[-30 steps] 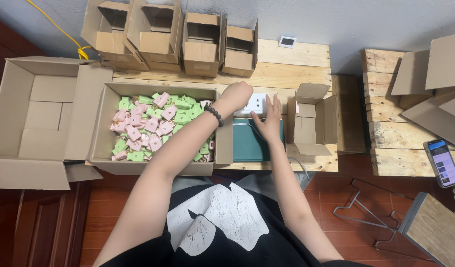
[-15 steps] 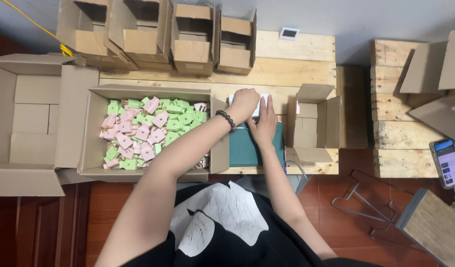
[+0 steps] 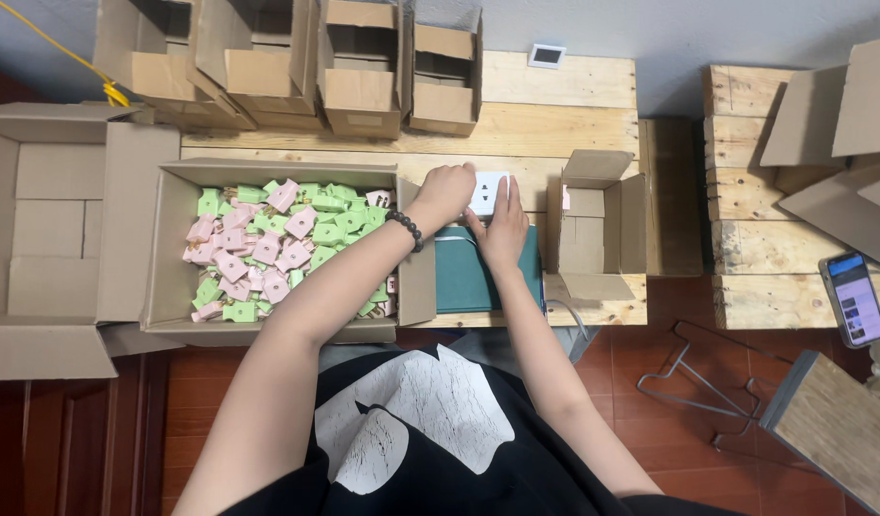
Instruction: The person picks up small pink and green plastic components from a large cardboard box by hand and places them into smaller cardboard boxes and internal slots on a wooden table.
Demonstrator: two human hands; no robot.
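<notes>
Both my hands meet on a small white rectangular block [image 3: 487,191] lying on the wooden table [image 3: 555,91]. My left hand [image 3: 444,192], with a dark bead bracelet on the wrist, grips its left end. My right hand [image 3: 505,227] lies flat along its right side and over a dark green pad [image 3: 473,277]. To the left stands an open cardboard box [image 3: 172,258] full of several small pink and green pieces [image 3: 268,244]. A small open cardboard box [image 3: 598,225] stands just right of my right hand.
Several open small cartons [image 3: 364,67] line the back of the table. A large flattened-open box [image 3: 48,220] lies at far left. More cardboard [image 3: 832,124] rests on a pallet at right, with a phone [image 3: 853,298], a wire hanger [image 3: 698,382] and a wooden stool [image 3: 832,430] on the floor side.
My hands have stayed together on the white block; the view has shifted slightly, and my right hand's fingers have closed in against the block's side.
</notes>
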